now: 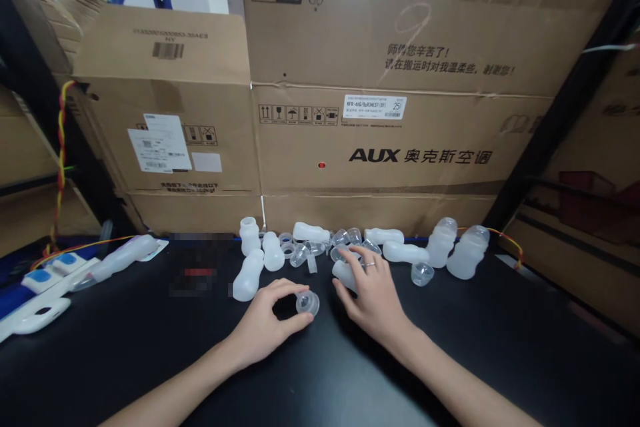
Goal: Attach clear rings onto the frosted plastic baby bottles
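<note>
Head view of a black tabletop (500,347) closed off at the rear by a wall of cardboard boxes (380,127), whose lower edge meets the surface just behind a scattered row of translucent plastic parts. A dark shelf post (560,120) slants down at the right rear, and another cardboard box (590,240) flanks the right edge. At the left edge lie white packaged items (45,293), with a twisted red-and-yellow cable (61,160) hanging above them. The broad near part of the tabletop, on both sides of the forearms, is bare; the crowded strip lies only along the back.

The left hand (263,327) rests on the surface with thumb and index finger curved toward each other; its fingers (295,325) close on a small clear cap (307,303), which sits at their tips, on or just above the tabletop. A lying bottle (249,277) is near, just beyond this hand.

The right hand (375,300), a ring on one finger, reaches into the row. Its fingers (350,260) are spread and lie over a lying white bottle (345,273), touching it; whether they grip it cannot be told. Loose clear caps (305,252) lie just beyond, between both hands. Two upright bottles (457,250) stand to the right, well apart from the hand, with a single clear cap (423,273) between.
</note>
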{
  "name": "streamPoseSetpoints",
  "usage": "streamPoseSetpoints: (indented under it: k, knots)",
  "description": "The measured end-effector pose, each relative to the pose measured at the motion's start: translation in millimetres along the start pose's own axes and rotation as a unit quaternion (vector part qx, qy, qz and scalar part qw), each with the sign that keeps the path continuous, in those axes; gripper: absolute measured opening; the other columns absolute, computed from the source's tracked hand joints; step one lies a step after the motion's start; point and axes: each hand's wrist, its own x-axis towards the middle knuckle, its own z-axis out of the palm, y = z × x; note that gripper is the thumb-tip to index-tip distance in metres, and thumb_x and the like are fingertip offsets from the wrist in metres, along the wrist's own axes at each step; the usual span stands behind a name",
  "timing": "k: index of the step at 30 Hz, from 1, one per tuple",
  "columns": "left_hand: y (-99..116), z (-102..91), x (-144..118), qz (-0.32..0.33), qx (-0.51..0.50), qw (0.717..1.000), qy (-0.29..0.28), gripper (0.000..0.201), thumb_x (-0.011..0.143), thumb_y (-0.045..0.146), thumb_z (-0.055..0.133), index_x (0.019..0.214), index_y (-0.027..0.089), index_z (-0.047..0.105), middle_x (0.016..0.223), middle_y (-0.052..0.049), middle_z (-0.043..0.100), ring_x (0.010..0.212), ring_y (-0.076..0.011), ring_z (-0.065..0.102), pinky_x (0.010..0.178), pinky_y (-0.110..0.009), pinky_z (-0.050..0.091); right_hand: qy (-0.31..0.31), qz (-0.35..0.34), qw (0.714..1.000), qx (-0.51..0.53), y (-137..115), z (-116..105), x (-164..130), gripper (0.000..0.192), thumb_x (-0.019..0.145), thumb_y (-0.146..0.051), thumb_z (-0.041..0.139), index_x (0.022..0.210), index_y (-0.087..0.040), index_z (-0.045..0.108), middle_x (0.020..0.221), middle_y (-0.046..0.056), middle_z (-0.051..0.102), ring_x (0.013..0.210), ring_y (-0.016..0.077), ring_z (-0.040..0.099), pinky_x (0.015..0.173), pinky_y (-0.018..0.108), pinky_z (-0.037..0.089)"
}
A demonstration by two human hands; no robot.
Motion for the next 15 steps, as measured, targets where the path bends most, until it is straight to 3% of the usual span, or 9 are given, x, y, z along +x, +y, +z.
streamPoseSetpoints:
  k: [2, 5, 9, 15]
  knots:
    - [-2, -4.0, 1, -0.021, -0.055, 0.998, 0.011, 0.039, 0.082, 0.038, 0.082, 0.119, 0.026, 0.078, 0.12, -0.006, 0.077, 0.115, -0.0285, 0.069, 0.111, -0.048, 0.048, -0.069, 0.026, 0.997, -0.015, 11, -6, -1, 0.037, 0.097, -0.03, 0.064, 0.132, -0.019, 0.065, 0.127, 0.017, 0.066, 0.107, 0.0366, 0.065, 0.09, 0.053, 0.053]
    - [-2, -7.4, 3, -0.032, -0.087, 0.995, 0.02, 0.044, 0.084, 0.042, 0.08, 0.123, 0.022, 0.075, 0.126, -0.009, 0.077, 0.116, -0.0284, 0.07, 0.11, -0.046, 0.051, -0.141, 0.005, 0.988, 0.061, 11, -15, -4, 0.032, 0.101, -0.031, 0.061, 0.132, -0.023, 0.064, 0.128, 0.012, 0.069, 0.099, 0.0298, 0.07, 0.087, 0.047, 0.056]
    - [-1, -8.4, 1, -0.024, -0.122, 0.992, 0.012, 0.046, 0.082, 0.044, 0.081, 0.12, 0.019, 0.075, 0.123, -0.01, 0.078, 0.114, -0.0269, 0.072, 0.108, -0.041, 0.053, -0.117, -0.078, 0.974, 0.179, -12, -21, -6, 0.04, 0.104, -0.03, 0.061, 0.144, -0.026, 0.055, 0.138, 0.011, 0.066, 0.116, 0.0259, 0.068, 0.098, 0.041, 0.055]
    - [2, -11.0, -3, -0.023, -0.143, 0.989, -0.011, 0.042, 0.084, 0.047, 0.081, 0.114, 0.018, 0.079, 0.111, -0.008, 0.081, 0.1, -0.0241, 0.073, 0.096, -0.034, 0.055, -0.024, -0.189, 0.97, 0.151, -27, -17, -11, 0.045, 0.102, -0.023, 0.066, 0.146, -0.024, 0.053, 0.135, 0.012, 0.071, 0.11, 0.027, 0.07, 0.09, 0.044, 0.055]
